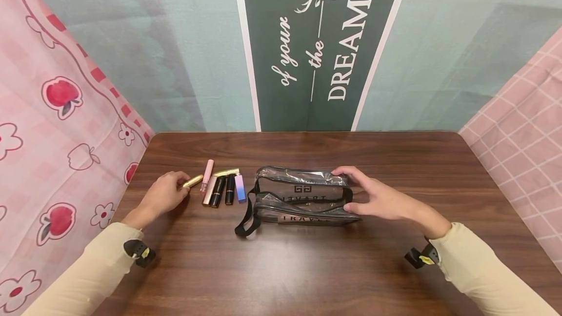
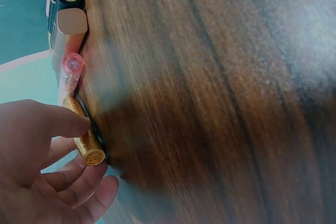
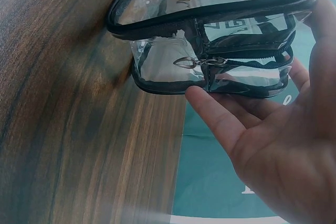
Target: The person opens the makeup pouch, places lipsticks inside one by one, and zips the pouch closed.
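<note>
The left hand is pinching a gold lipstick between thumb and fingers at the left of the table. Just beside it, a pink tube is lying near more lipsticks. Next, a clear bag is sitting with its black strap trailing leftward. The right hand is holding the bag's right end between thumb and fingers.

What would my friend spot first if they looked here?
Probably the white word DREAMS, on the dark panel behind the table. Then the clear bag mid-table, the right hand touching its end. Left of that, the left hand pinches a gold tube.
</note>
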`<state>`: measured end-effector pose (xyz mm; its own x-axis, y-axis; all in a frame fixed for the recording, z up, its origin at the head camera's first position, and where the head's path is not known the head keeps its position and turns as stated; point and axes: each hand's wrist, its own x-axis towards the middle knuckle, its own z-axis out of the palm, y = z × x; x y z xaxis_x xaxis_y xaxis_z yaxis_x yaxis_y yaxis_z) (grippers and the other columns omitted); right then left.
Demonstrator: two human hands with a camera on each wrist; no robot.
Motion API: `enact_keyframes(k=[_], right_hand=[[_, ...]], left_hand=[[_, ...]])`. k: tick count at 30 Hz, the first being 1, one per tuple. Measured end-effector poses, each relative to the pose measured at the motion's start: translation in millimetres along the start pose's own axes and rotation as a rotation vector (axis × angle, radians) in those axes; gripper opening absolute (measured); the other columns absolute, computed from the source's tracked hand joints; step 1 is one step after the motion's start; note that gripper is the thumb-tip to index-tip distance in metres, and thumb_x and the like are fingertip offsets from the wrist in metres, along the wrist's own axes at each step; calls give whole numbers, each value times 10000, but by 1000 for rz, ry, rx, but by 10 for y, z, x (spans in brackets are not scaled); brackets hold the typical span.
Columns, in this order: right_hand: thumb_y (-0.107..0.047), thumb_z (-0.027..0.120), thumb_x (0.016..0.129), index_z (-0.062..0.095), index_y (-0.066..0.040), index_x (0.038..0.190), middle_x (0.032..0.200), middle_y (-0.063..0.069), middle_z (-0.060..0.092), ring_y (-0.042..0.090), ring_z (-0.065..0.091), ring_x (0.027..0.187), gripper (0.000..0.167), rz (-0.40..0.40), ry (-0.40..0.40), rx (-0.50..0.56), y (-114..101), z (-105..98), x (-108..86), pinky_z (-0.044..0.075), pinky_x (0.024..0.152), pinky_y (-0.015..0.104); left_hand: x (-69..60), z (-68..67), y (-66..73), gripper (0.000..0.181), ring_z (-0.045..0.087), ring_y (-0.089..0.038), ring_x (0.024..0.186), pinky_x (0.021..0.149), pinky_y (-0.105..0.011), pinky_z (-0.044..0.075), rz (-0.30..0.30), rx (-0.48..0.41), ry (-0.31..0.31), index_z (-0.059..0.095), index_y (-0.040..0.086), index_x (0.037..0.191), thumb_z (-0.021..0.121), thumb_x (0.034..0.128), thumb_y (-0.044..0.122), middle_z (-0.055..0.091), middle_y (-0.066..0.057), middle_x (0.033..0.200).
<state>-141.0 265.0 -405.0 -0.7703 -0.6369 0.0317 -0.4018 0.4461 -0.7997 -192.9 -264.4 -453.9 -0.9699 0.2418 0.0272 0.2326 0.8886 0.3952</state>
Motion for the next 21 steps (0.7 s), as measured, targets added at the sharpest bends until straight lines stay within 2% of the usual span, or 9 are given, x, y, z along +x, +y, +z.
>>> enact_keyframes(k=[8,15,21], right_hand=[[-99,756,918,353,-218,1505,1517,66,394,298,480,1340,722,6,0,24,3,19,-5,526,974,381],[-108,760,915,357,-226,1503,1512,55,407,286,484,1339,722,5,7,-7,-4,35,-13,513,993,383],[-95,759,912,361,-218,1503,1505,57,410,283,491,1330,722,-2,13,-5,-4,53,-17,512,997,389]], left_hand=[[-2,-3,-10,226,556,-267,772,716,-479,472,-3,0,-3,675,-64,1068,693,857,14,639,-153,881],[-16,-16,-22,215,558,-265,765,715,-490,477,2,0,5,673,-67,1067,676,867,13,646,-162,888],[0,-90,-14,209,574,-294,791,737,-519,479,8,5,2,673,-67,1084,659,891,9,631,-165,886]])
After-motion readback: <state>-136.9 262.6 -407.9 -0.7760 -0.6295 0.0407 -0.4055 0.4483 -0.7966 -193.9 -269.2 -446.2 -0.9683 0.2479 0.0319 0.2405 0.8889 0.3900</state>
